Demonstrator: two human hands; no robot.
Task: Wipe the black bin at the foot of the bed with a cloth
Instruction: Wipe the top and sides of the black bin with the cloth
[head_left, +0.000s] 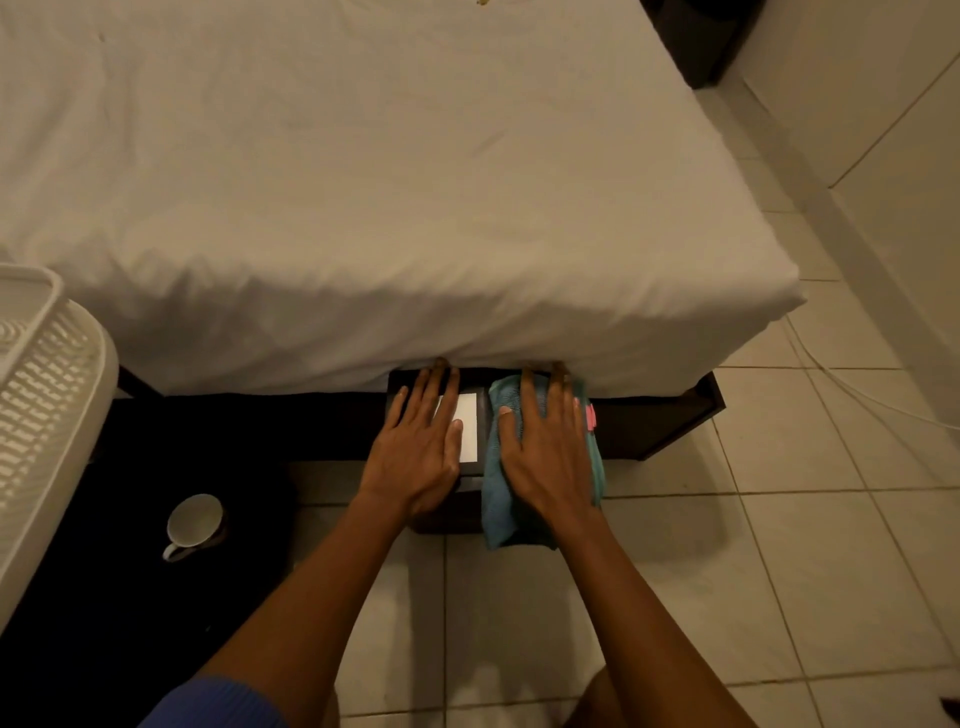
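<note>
The black bin stands on the floor against the foot of the bed, its top partly tucked under the white sheet. A white label shows on its lid. My left hand lies flat on the lid's left half, fingers spread, holding nothing. My right hand presses flat on a blue cloth spread over the lid's right half; the cloth hangs down over the bin's front edge. The fingertips of both hands reach under the sheet's overhang.
A white slatted basket stands at the left edge. A white mug sits on a dark mat on the floor, left of the bin. Pale floor tiles stretch to the right, with a thin cable near the wall.
</note>
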